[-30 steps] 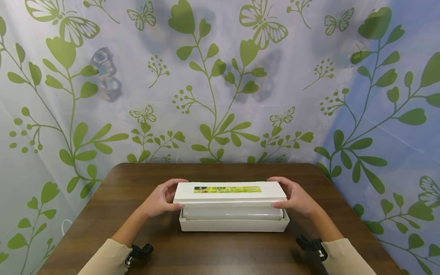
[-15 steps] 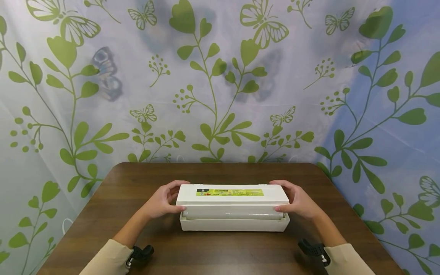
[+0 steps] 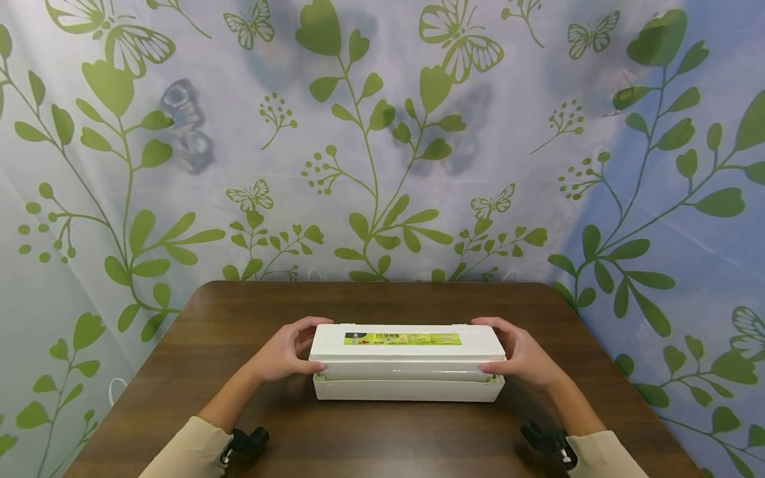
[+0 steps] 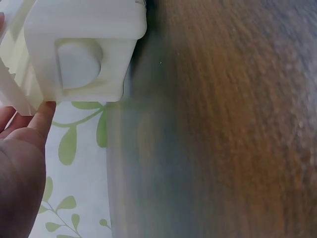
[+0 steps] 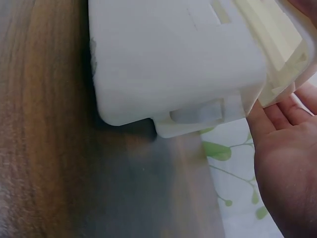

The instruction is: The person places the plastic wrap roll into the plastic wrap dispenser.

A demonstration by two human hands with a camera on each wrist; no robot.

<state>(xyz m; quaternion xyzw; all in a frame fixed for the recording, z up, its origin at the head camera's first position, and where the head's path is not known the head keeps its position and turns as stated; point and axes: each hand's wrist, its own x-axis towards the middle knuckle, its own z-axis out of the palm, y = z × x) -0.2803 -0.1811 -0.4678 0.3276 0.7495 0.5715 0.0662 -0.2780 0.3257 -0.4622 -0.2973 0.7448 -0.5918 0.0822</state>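
A long white cling film box stands on the wooden table in the head view. Its white lid [image 3: 406,352] bears a green and yellow label [image 3: 403,338] and is tilted partly up over the base [image 3: 406,391]. Through the front gap shows a shiny roll of film [image 3: 406,370]. My left hand [image 3: 287,352] grips the lid's left end, thumb at the front edge, fingers behind. At the other end my right hand [image 3: 526,355] holds the lid the same way. Both wrist views show the box's ends close up, with a gap between lid and base.
The brown table [image 3: 382,438] has rounded back corners. Behind it hangs a pale curtain [image 3: 382,166] printed with green leaves and butterflies. Black straps [image 3: 246,443] sit at both wrists, beside beige sleeves.
Both hands have brought the lid down and slightly toward me, so the gap showing the roll is narrower. The base has stayed in place.
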